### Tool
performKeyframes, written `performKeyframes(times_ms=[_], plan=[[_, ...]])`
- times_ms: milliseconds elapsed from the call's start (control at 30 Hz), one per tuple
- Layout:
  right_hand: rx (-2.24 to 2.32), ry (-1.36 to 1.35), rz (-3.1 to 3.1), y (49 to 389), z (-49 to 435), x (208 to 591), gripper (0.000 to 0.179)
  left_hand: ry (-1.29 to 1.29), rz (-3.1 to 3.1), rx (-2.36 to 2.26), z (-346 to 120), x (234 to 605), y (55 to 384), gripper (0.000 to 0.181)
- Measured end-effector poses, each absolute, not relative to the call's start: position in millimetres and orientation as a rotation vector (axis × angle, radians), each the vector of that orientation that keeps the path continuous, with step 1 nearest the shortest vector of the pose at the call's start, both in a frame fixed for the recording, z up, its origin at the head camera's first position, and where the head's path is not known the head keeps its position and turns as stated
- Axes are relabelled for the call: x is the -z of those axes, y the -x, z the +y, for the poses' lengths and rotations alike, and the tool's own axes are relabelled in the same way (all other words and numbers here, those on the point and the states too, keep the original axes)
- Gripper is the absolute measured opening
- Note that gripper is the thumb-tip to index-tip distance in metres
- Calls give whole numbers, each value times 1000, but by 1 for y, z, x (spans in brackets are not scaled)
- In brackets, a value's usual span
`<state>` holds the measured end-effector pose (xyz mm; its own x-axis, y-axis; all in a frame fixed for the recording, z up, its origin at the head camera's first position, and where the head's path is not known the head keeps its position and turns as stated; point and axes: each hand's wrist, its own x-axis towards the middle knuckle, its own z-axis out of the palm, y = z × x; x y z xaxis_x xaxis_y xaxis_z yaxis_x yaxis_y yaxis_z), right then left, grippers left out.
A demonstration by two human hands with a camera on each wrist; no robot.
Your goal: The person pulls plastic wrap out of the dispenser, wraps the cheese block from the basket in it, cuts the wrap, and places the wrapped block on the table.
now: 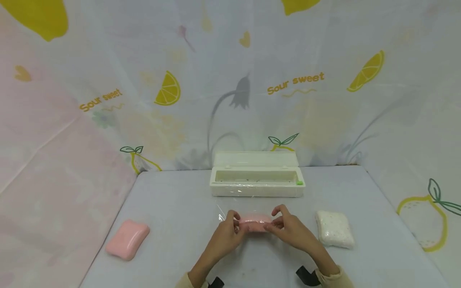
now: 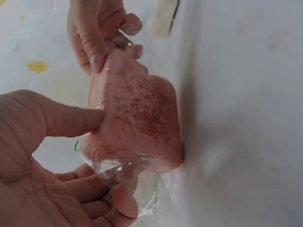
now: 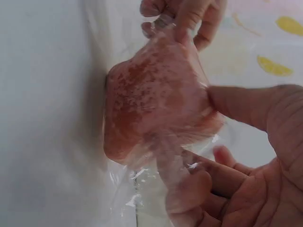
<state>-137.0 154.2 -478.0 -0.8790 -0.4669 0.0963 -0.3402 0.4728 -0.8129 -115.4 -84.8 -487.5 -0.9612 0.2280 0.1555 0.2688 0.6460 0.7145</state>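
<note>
Both hands hold a pink soap-like block (image 1: 255, 222) with clear plastic film over it. The left hand (image 1: 227, 234) grips its left end, and the right hand (image 1: 291, 230) grips the right end. In the left wrist view, the left thumb presses the near face of the block (image 2: 137, 111), while the other fingers curl into loose film (image 2: 128, 165) at its side. The right wrist view shows the right thumb on the block's edge (image 3: 156, 94) and fingers behind the film. Mottled patches show where film clings to the pink face.
Behind the hands stands a white film dispenser box (image 1: 257, 189), lid raised, with a green slider (image 1: 299, 183) at its right. To the left lies another pink block (image 1: 127, 239). A white block in glossy film (image 1: 335, 229) lies right. A printed curtain (image 1: 230, 80) backs the table.
</note>
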Motion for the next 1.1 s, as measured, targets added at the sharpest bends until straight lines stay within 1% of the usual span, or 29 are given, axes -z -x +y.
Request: performKeyframes(times_ms=[200, 300, 467, 567, 700, 800, 900, 1000, 1100], plan=[[1426, 637, 2616, 161, 146, 481, 34, 310, -2707, 1167, -75, 485, 150, 22], [1467, 570, 2655, 171, 142, 485, 33, 252, -2692, 1111, -70, 487, 162, 23], [1541, 395, 2732, 188, 137, 491, 25, 194, -2689, 1082, -65, 489, 175, 26], [1558, 343, 2769, 199, 135, 495, 23, 204, -2671, 1083, -64, 490, 183, 24], [1543, 277, 2817, 206, 133, 496, 25, 207, -2664, 1075, -64, 492, 190, 19], [1525, 214, 2834, 208, 130, 498, 27, 197, -2651, 1074, -65, 497, 193, 21], [1506, 218, 2827, 209, 131, 498, 26, 200, -2635, 1079, -66, 501, 195, 20], [1466, 307, 2805, 207, 139, 493, 25, 206, -2645, 1057, -67, 500, 195, 19], [1432, 361, 2880, 203, 153, 482, 22, 193, -2679, 905, -66, 495, 194, 18]])
